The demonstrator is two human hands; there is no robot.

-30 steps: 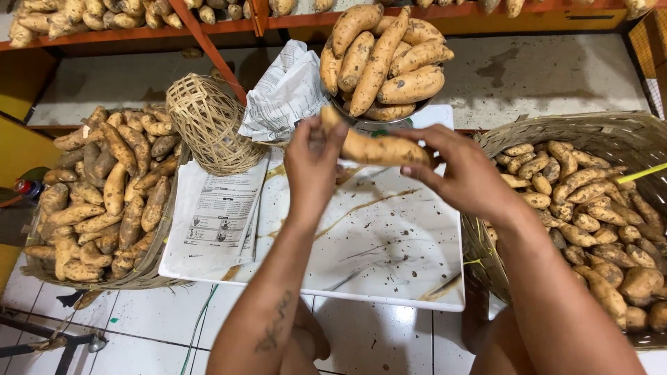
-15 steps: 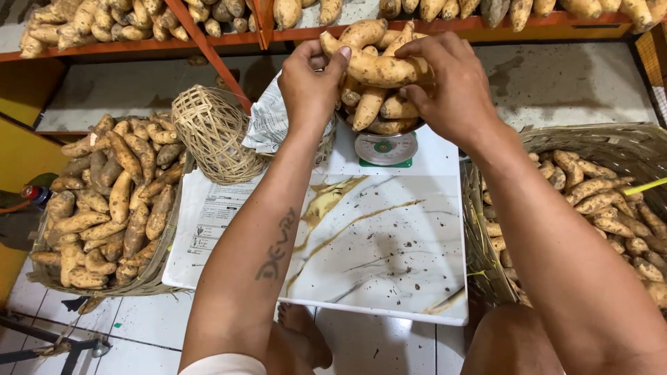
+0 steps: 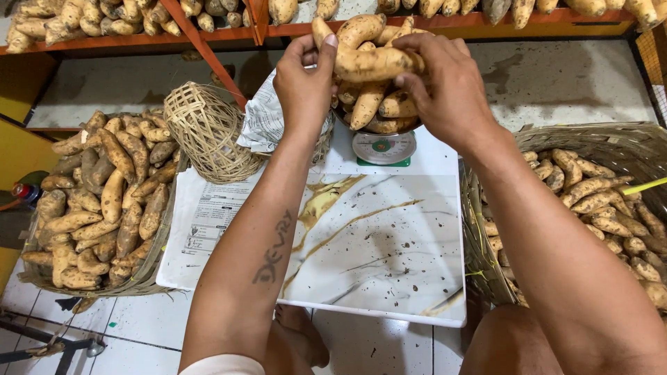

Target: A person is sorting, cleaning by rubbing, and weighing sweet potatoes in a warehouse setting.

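Both my hands hold one long sweet potato (image 3: 372,62) crosswise on top of a heap of sweet potatoes (image 3: 368,104) piled on a small weighing scale (image 3: 383,147). My left hand (image 3: 306,80) grips its left end, my right hand (image 3: 441,83) its right end. The scale stands at the far edge of a white marble-patterned board (image 3: 375,243) speckled with dirt.
A woven basket (image 3: 97,201) full of sweet potatoes sits at the left, another (image 3: 597,201) at the right. A small empty wicker basket (image 3: 208,132) lies on its side beside crumpled newspaper (image 3: 267,118). An orange shelf (image 3: 229,31) behind carries more sweet potatoes. Printed paper (image 3: 208,215) covers the board's left part.
My hands carried the sweet potato from above the board forward and up to the top of the pile on the scale.
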